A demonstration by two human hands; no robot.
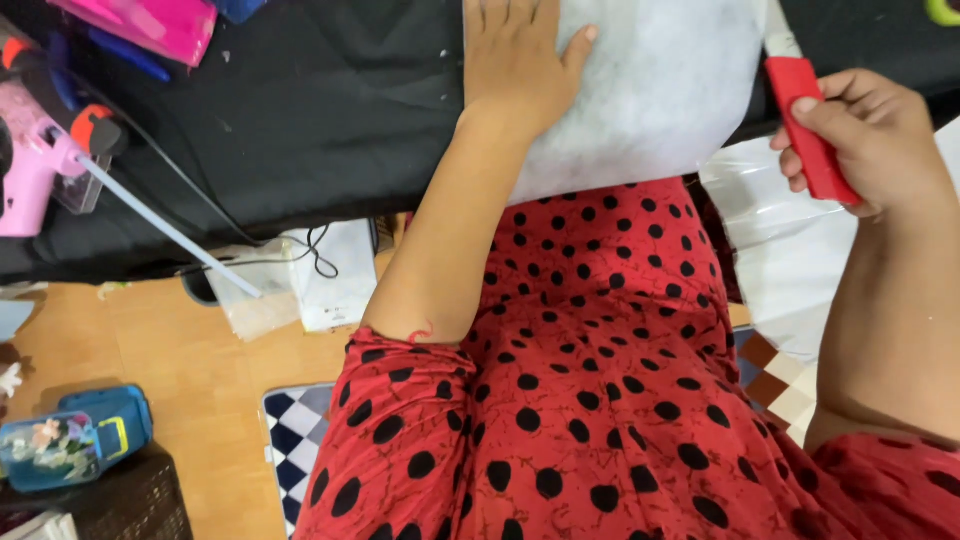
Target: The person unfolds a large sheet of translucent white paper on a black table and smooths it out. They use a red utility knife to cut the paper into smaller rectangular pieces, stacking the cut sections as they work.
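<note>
From my remote seat, the black-covered table (pixel 300 120) fills the top of the view. At its left end sits a pink glue gun (pixel 35 165) with a clear glue stick (pixel 170 235) poking out past the table edge, and a pink plastic case (pixel 150 25) lies further back. Below the edge I see a white box (pixel 335 275) with a dark cable looped over it, a blue container (pixel 75 440) on the wooden floor, and a checkered mat (pixel 295 440). My lap — red dress with black dots (pixel 600 380) — takes up the lower middle and hides whatever lies beneath.

The white fabric sheet (pixel 660 90) lies on the table and hangs over its near edge toward the lap; it looks soft and slightly fuzzy. My left hand (pixel 520 60) presses flat on it, thumb spread out. My right hand (pixel 865 140) is closed round a red cutter handle (pixel 810 125) just beside the sheet's right edge — the blade end I cannot make out clearly.
</note>
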